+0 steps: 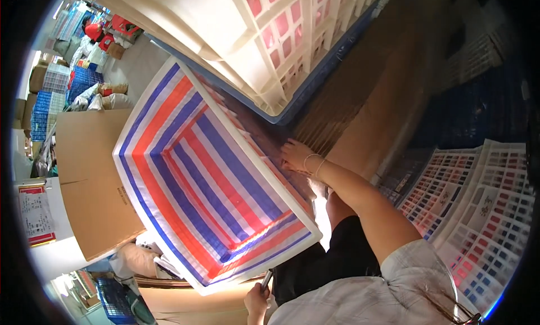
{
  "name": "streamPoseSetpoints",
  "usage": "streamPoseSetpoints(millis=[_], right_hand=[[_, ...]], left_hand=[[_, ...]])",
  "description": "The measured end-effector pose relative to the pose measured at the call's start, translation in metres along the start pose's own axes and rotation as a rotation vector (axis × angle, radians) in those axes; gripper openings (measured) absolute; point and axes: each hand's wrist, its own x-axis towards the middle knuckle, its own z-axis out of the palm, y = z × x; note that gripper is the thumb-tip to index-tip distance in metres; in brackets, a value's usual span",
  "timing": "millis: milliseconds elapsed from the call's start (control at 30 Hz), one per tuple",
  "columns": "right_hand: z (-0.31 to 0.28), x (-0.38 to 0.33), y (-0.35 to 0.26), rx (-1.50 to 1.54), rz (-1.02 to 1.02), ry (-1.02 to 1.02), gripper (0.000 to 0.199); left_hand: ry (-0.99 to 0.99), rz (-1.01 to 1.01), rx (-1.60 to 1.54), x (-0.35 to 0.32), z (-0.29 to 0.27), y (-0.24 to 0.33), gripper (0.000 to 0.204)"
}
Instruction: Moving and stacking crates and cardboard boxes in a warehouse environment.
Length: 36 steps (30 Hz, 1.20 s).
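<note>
A white-rimmed crate (130, 135) lined with red, white and blue striped sheeting tilts in front of me, its inside showing. My right hand (296, 156), with thin bracelets at the wrist, reaches to the crate's right outer side. Its fingers are closed, and what they pinch there is hidden. Below the crate's near corner, my left hand (257, 298) is closed around a slim dark object (266, 280) with a light edge; its kind does not show clearly.
A tall cream crate (225, 38) with pink contents stands on a blue base (278, 118) ahead. White lattice crates (478, 207) are at right. A large cardboard box (93, 173) borders the striped crate at left. Farther back are stacked baskets (50, 97) and a person in red (93, 31).
</note>
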Motion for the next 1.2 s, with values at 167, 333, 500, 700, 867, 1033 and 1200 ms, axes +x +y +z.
streamPoseSetpoints(millis=[167, 333, 500, 700, 867, 1033, 1200], right_hand=[[-0.014, -0.050, 0.043, -0.140, 0.032, -0.095, 0.027], [-0.081, -0.067, 0.096, -0.084, 0.383, -0.282, 0.024], [-0.096, -0.097, 0.162, -0.199, 0.424, -0.162, 0.024], [-0.067, -0.153, 0.115, 0.190, 0.302, 0.207, 0.019], [-0.145, -0.137, -0.058, 0.598, -0.092, 0.127, 0.008], [-0.170, -0.140, -0.223, 0.720, -0.581, 0.099, 0.011], [-0.128, -0.134, -0.312, 0.211, -0.412, -0.568, 0.020]], left_hand=[[-0.024, -0.150, -0.114, 0.003, 0.034, -0.003, 0.013], [-0.038, -0.151, -0.057, -0.010, 0.062, 0.019, 0.016], [0.122, -0.185, -0.100, -0.005, 0.071, 0.052, 0.012], [0.127, -0.241, -0.252, -0.027, 0.085, 0.073, 0.012], [0.189, -0.104, -0.066, -0.060, 0.068, 0.075, 0.010], [0.226, 0.038, 0.055, -0.069, 0.060, 0.064, 0.007], [0.155, 0.192, -0.367, -0.082, 0.056, 0.044, 0.013]])
